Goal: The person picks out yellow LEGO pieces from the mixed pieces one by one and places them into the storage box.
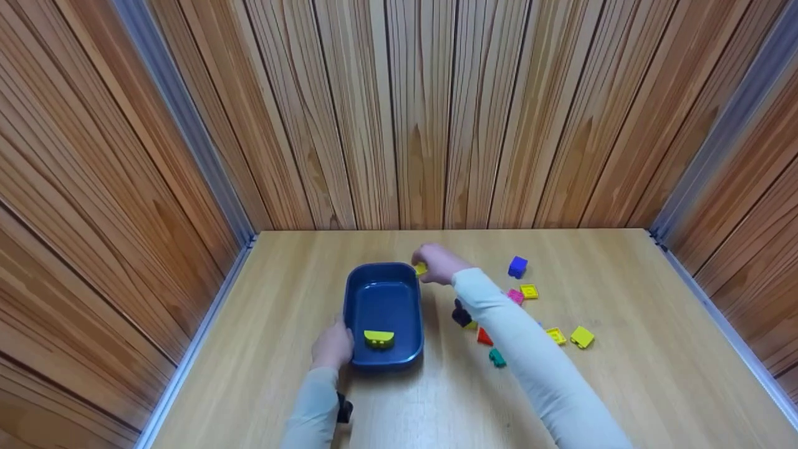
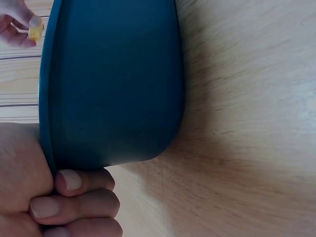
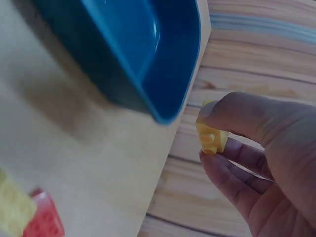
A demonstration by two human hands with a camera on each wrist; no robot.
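Observation:
A deep blue plastic tub (image 1: 383, 302) stands on the wooden table, with a rounded yellow toy brick (image 1: 379, 338) lying near its front end. The left hand (image 1: 333, 345) grips the tub's left side; in the left wrist view its curled fingers (image 2: 79, 205) are tucked beneath the rim. Thumb and fingertips of the right hand (image 1: 439, 263) pinch a small yellow toy brick (image 3: 211, 134) with studs on it. That brick is held just outside the tub's far right corner, at about rim height in the head view.
Loose bricks lie right of the tub, partly behind the right sleeve: blue (image 1: 517, 267), pink (image 1: 515, 296), red (image 1: 484, 337), green (image 1: 497, 357), dark (image 1: 461, 315) and several yellow ones, one of them (image 1: 582, 337) farthest right. Wood-plank walls (image 1: 418, 112) enclose the table.

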